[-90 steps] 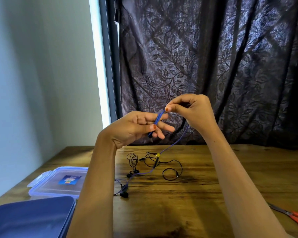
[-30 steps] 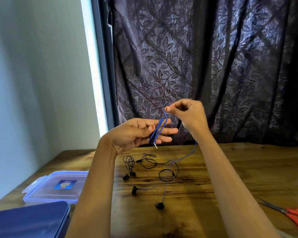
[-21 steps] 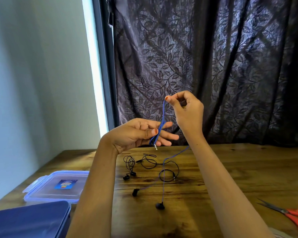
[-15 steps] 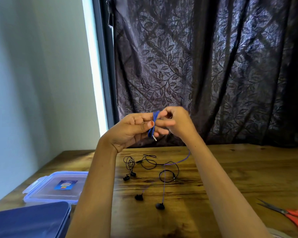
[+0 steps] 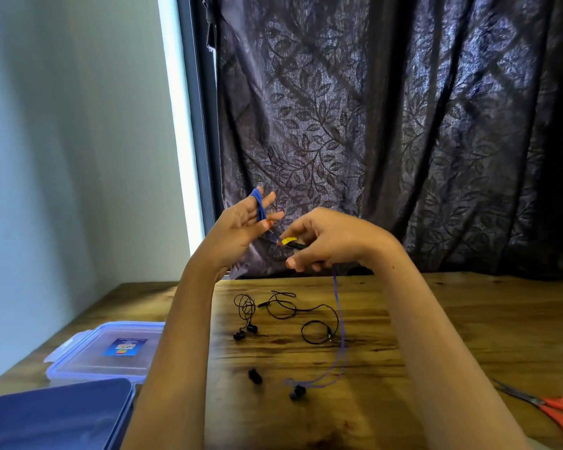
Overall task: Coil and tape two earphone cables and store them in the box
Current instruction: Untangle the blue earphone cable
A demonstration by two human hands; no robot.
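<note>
Both hands are raised above the wooden table (image 5: 436, 319). Several turns of the blue earphone cable (image 5: 258, 206) are wound round the upright fingers of my left hand (image 5: 241, 228), and its thumb presses on them. My right hand (image 5: 335, 238) pinches the same cable at its yellow-and-black inline piece (image 5: 289, 241), just right of the left hand. The rest of the blue cable hangs from that hand to the table, ending in two dark earbuds (image 5: 298, 392). The black earphone (image 5: 283, 308) lies loose and uncoiled on the table behind them.
A clear box lid with a sticker (image 5: 111, 349) lies at the table's left, with a dark blue box (image 5: 52, 414) in front of it. Red-handled scissors (image 5: 559, 410) lie near the right edge. A dark leaf-patterned curtain (image 5: 403, 125) hangs behind the table.
More blue cable is wound onto my left fingers, which now point upward. My right hand has dropped lower and slid down the cable to the yellow piece. The earbuds have been dragged nearer.
</note>
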